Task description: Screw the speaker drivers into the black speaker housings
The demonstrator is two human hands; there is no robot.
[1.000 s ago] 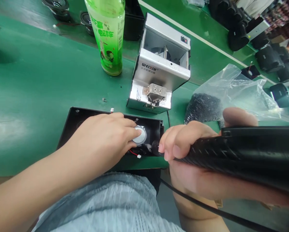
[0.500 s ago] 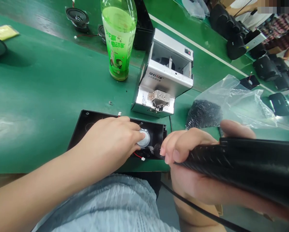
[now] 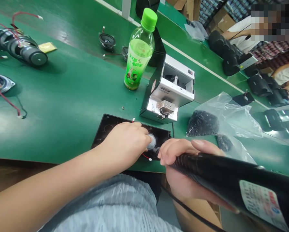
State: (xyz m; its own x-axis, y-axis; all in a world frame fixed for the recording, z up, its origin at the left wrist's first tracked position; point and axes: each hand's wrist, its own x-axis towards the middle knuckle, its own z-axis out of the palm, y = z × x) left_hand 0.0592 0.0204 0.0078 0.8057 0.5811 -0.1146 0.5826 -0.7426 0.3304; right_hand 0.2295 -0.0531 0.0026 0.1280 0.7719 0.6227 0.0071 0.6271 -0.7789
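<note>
A black plastic housing point(image 3: 105, 130) lies open on the green bench in front of me. My left hand point(image 3: 127, 143) rests inside it, fingers curled and pressing on a small round silver speaker point(image 3: 152, 142) with a red wire beside it. My right hand point(image 3: 183, 170) is wrapped round the grip of a black electric screwdriver point(image 3: 231, 180), whose tip points down at the housing's right end, next to the speaker. The tip itself is hidden behind my fingers.
A silver screw feeder box point(image 3: 170, 93) and a green drink bottle point(image 3: 138, 54) stand behind the housing. A clear bag of black screws point(image 3: 207, 122) lies to the right. Loose speakers point(image 3: 107, 41) and black cylindrical parts point(image 3: 26, 51) lie at the left. Other people work at the far right.
The view has pulled back and tilted up, showing more of the bench. Both hands stay at the housing; the screwdriver has swung lower, closer to the speaker.
</note>
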